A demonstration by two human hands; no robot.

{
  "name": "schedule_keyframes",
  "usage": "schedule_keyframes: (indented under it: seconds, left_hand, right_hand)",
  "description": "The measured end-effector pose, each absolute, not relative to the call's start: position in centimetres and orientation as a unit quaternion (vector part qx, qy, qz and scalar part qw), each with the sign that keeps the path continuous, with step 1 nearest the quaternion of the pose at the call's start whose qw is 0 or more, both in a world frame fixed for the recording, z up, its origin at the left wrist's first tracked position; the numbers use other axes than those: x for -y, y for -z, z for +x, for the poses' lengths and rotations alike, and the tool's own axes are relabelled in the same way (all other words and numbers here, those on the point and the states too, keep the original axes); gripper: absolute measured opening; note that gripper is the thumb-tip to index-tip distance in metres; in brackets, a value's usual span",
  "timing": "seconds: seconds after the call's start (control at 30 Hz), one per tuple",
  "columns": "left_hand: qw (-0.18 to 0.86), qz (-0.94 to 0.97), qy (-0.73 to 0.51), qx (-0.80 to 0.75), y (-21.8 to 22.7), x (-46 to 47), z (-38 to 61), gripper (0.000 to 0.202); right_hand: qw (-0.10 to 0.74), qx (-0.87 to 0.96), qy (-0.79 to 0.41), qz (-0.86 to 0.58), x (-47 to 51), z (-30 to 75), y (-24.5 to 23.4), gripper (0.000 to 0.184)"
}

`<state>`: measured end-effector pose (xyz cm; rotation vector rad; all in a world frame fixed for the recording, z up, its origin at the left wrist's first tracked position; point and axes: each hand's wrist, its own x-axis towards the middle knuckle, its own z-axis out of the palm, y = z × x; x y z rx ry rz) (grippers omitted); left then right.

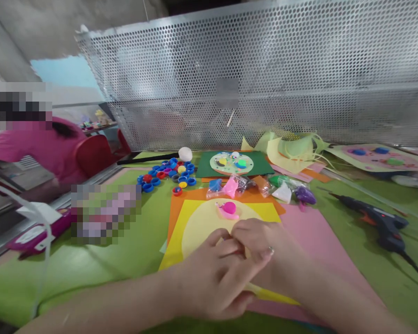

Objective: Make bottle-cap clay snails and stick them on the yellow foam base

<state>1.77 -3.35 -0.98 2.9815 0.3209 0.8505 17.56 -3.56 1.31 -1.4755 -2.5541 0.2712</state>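
My left hand (216,276) and my right hand (264,239) meet over a pale yellow paper circle (197,225). The fingers of both are curled and pressed together at the tips. Whatever sits between them, if anything, is hidden by the knuckles. Just beyond my fingers a pink clay snail (228,208) with a darker shell lies on the circle. Beneath the circle is a bright yellow sheet (176,243), with orange paper (176,204) and pink paper (320,241) under it.
Small bags of coloured clay (231,186) lie behind the sheet, near blue, red and yellow bottle caps (167,174). A black glue gun (383,222) with a cord rests right. A purple glue gun (42,234) lies left. A perforated metal panel (264,83) stands behind; a person in pink sits left.
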Motion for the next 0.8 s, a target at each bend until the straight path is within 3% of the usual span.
schedule_keyframes:
  seconds: [0.1, 0.2, 0.4, 0.57, 0.7, 0.8]
  left_hand:
    - [-0.02, 0.953, -0.288, -0.095, 1.0, 3.3, 1.8, 0.061]
    - [0.03, 0.938, -0.318, -0.136, 0.5, 3.3, 1.0, 0.063]
    - [0.331, 0.834, -0.318, -0.307, -0.4, 3.7, -0.4, 0.066]
    - [0.651, 0.579, -0.321, -0.37, -0.7, 2.7, -0.2, 0.062]
    - [0.754, 0.462, -0.327, -0.335, -0.5, 1.8, 0.2, 0.066]
    - [0.747, 0.479, -0.31, -0.342, -0.5, 2.1, 0.3, 0.067]
  right_hand:
    - [0.087, 0.857, -0.088, -0.5, 3.6, 17.8, -1.4, 0.011]
    - [0.103, 0.846, -0.071, -0.519, 3.4, 18.7, -1.6, 0.019]
    - [0.131, 0.835, -0.077, -0.529, 2.9, 19.9, -1.9, 0.02]
    - [0.152, 0.834, -0.087, -0.524, 3.0, 20.3, -2.5, 0.019]
    - [0.151, 0.822, -0.104, -0.539, 2.9, 20.4, -2.8, 0.019]
    - [0.146, 0.825, -0.132, -0.53, 2.9, 19.9, -2.6, 0.018]
